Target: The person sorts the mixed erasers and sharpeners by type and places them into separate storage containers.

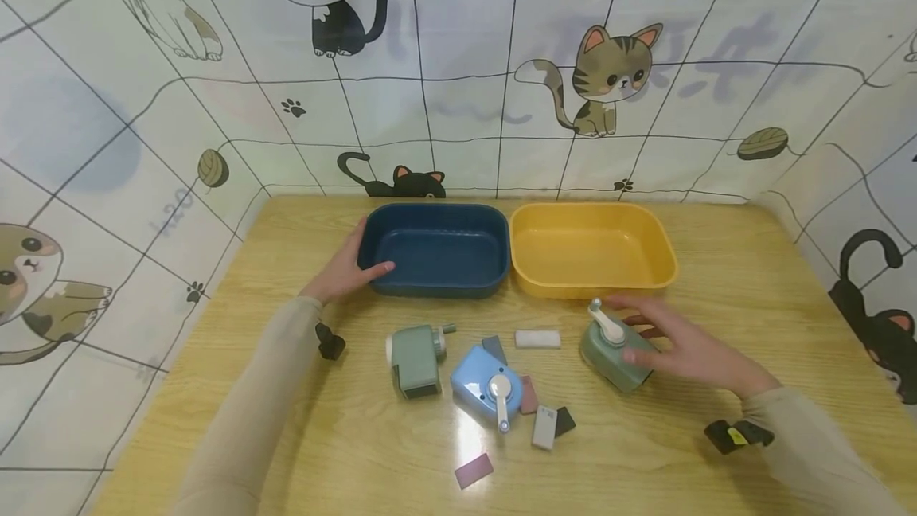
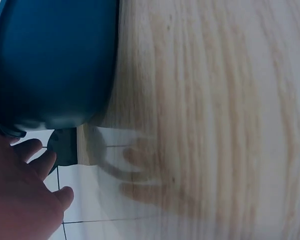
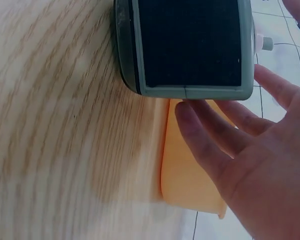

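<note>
My left hand (image 1: 347, 269) holds the left end of a dark blue bin (image 1: 437, 290), its thumb over the rim and its fingers along the outer wall. The right hand (image 1: 677, 345) is at a green crank pencil sharpener (image 1: 619, 365) with a white handle. In the right wrist view, the fingers (image 3: 205, 145) lie fairly straight at one side of the sharpener (image 3: 190, 45), whose dark window faces the camera. A second green sharpener (image 1: 415, 365) and a light blue sharpener (image 1: 480, 381) stand between the hands.
A yellow bin (image 1: 595, 291) stands beside the blue one, near the patterned backdrop. Around the blue sharpener lie a white block (image 1: 537, 338), a whitish block (image 1: 544, 428), a dark piece (image 1: 565, 421), a grey piece (image 1: 494, 347) and pink pieces (image 1: 474, 471) on the wooden table (image 1: 372, 460).
</note>
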`<state>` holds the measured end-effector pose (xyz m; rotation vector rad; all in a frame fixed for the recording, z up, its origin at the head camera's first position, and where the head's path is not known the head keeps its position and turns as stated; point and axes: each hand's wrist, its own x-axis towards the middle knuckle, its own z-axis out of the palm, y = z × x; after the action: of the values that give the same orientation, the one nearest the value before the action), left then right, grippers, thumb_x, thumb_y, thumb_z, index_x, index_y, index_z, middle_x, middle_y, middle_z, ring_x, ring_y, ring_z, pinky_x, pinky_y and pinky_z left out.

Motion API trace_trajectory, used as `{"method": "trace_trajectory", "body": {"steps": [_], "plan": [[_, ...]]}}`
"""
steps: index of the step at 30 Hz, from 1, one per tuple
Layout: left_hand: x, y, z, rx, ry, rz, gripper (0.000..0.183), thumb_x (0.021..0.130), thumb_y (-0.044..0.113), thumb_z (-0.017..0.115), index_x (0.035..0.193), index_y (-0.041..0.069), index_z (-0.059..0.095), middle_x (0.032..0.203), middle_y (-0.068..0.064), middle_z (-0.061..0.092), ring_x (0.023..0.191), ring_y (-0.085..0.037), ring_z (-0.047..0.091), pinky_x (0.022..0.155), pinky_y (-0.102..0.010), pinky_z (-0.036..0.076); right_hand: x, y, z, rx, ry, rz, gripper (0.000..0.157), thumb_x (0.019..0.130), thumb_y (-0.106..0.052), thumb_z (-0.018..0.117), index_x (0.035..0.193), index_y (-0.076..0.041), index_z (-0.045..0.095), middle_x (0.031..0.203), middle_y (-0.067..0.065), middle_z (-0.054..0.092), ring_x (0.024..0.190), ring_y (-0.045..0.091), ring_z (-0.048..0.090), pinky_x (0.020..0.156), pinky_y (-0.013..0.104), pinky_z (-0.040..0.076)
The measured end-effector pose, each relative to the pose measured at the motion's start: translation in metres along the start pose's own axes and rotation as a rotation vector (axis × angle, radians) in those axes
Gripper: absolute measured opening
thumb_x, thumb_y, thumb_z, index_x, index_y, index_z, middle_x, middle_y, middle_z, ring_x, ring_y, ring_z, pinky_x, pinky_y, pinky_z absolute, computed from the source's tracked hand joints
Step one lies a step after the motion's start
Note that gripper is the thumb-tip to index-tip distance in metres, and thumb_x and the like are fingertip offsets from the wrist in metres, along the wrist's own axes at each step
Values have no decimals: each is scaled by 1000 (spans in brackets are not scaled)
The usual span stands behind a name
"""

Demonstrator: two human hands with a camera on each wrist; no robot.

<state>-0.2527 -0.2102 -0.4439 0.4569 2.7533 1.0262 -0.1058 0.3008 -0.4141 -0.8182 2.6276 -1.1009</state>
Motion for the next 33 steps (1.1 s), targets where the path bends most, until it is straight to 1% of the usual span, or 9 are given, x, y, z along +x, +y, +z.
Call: {"method": "trace_trajectory", "body": {"steps": [3, 6, 12, 14, 17, 20, 23, 27, 33], "plan": [[1, 0, 0, -19, -12, -1, 109, 87, 46, 69, 154, 5, -6, 160, -17, -1, 145, -33, 3, 114, -52, 11, -1, 2, 1, 54, -27, 53, 72, 90, -20, 71, 150, -15, 32, 148, 16, 35, 121, 42, 47, 90, 61, 41], [0, -2, 0, -36, -26, 3, 113, 85, 46, 71, 154, 5, -8, 160, -16, -2, 145, -33, 3, 114, -51, 11, -3, 3, 3, 82, -49, 96, 75, 88, -24, 73, 151, -19, 31, 147, 18, 34, 122, 46, 44, 91, 64, 38], [-1, -3, 0, -86, -55, 18, 122, 79, 51, 76, 154, 5, -10, 160, -16, -5, 145, -32, 1, 114, -51, 11, -5, 3, 4, 133, -87, 122, 86, 83, -25, 78, 152, -20, 28, 149, 20, 28, 123, 48, 39, 91, 68, 35], [-1, -2, -1, -101, -60, 17, 123, 78, 50, 77, 154, 6, -10, 160, -15, -6, 145, -31, 1, 114, -50, 11, -5, 2, 5, 146, -100, 133, 89, 81, -25, 80, 153, -20, 26, 149, 21, 27, 123, 47, 38, 90, 66, 37], [-1, -2, -2, -112, -63, 11, 123, 79, 48, 78, 154, 7, -11, 160, -14, -7, 145, -30, 1, 114, -50, 11, -5, 1, 5, 147, -122, 155, 95, 79, -27, 81, 154, -22, 23, 149, 23, 26, 122, 45, 38, 86, 57, 41], [-1, -2, -3, -119, -62, 12, 124, 78, 47, 78, 154, 8, -12, 160, -14, -7, 145, -31, 1, 114, -51, 11, -3, 3, 6, 151, -135, 181, 98, 78, -26, 83, 154, -24, 21, 148, 25, 25, 118, 44, 38, 81, 48, 41], [-2, -2, -4, -127, -59, 22, 124, 78, 46, 79, 154, 9, -12, 160, -13, -8, 145, -31, 1, 114, -50, 11, -3, 6, 6, 153, -145, 186, 100, 76, -26, 84, 154, -23, 21, 148, 26, 24, 117, 44, 38, 79, 46, 41], [-2, -4, -4, -132, -61, 33, 125, 78, 46, 79, 154, 9, -12, 160, -12, -8, 145, -30, 0, 114, -50, 11, -2, 10, 6, 152, -166, 148, 101, 76, -23, 83, 155, -19, 20, 149, 28, 23, 120, 44, 35, 83, 46, 40], [-1, -5, -3, -144, -82, 16, 126, 77, 45, 80, 154, 9, -13, 160, -13, -9, 145, -31, 0, 114, -52, 10, -1, 15, 1, 216, -215, 127, 101, 76, -15, 81, 155, -17, 19, 151, 28, 21, 119, 42, 33, 85, 41, 40]]}}
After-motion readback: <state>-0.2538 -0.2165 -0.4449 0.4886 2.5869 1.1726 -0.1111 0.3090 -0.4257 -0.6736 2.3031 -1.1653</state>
